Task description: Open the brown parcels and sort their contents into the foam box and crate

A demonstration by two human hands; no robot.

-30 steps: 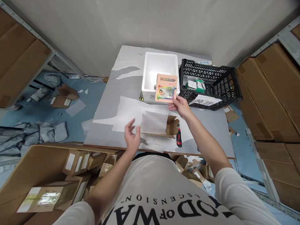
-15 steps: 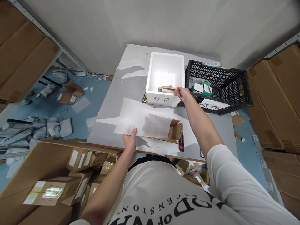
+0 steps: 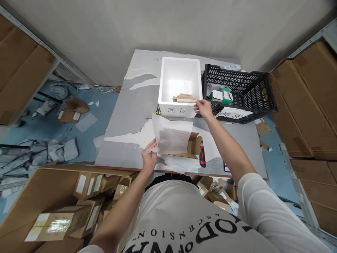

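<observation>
My left hand point(image 3: 149, 155) is closed on the left edge of a thin white wrapping sheet point(image 3: 172, 135), which is partly lifted. The sheet lies over an open brown cardboard box point(image 3: 195, 145) and hides much of it. My right hand point(image 3: 203, 108) is at the front right corner of a white foam box point(image 3: 163, 82), its fingers slightly apart by the rim. Just inside the foam box's front wall lie a few flat, tan, narrow pieces point(image 3: 185, 99); their kind is unclear. A red and black utility knife point(image 3: 202, 155) rests beside the cardboard box.
A black plastic crate point(image 3: 252, 75) holding small green and white boxes point(image 3: 222, 96) stands right of the foam box. Below the table point(image 3: 123, 116) at left, a large carton point(image 3: 48, 172) holds several brown parcels point(image 3: 59, 221). Stacked cartons point(image 3: 297, 109) flank the right.
My right hand has let go of a flat tan piece in the foam box and drawn back to the rim. My left hand has raised the sheet's left edge and folded it rightward.
</observation>
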